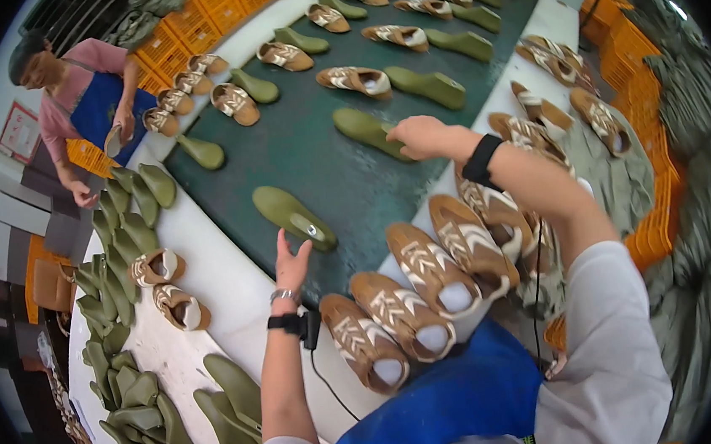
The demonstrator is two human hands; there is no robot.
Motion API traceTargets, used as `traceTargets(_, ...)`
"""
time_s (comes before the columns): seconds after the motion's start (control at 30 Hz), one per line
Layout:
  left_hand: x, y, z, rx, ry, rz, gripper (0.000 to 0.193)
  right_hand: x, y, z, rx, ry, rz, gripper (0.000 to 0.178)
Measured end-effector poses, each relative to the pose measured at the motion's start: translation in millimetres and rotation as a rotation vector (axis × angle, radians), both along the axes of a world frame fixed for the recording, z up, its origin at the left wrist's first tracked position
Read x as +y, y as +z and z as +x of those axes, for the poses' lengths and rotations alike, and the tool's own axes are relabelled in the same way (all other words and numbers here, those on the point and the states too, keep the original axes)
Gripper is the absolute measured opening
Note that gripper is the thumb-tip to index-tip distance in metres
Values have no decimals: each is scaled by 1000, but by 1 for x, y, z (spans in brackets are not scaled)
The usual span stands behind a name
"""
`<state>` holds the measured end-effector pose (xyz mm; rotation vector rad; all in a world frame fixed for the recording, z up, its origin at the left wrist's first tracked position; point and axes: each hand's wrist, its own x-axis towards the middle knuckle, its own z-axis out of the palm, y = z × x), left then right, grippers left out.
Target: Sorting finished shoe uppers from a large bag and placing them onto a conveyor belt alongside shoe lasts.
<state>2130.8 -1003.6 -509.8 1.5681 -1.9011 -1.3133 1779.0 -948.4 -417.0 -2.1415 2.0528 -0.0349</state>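
Observation:
My right hand reaches over the green conveyor belt, its fingers closed at the near end of a green shoe last. My left hand, fingers spread and holding nothing, is by the heel end of another green shoe last on the belt. Close to my body stand several brown sneakers with white stripes, among them one sneaker nearest my left wrist and another sneaker farther right. White stuffing shows in their openings. Both wrists wear black bands.
Farther along the belt lie sneakers, such as one, beside green lasts. More lasts crowd the white table at left, with two sneakers. More sneakers and orange crates stand right. Across the belt, a co-worker holds a shoe.

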Motion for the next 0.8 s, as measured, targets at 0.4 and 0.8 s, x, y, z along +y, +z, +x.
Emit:
traceTargets(0.4,268,61,39,77,-713,-365,26,281,-36,131,-234,174,230,46)
traceTargets(0.8,275,34,94,-273,-428,-484,21,125,75,81,-758,-88,-5,34)
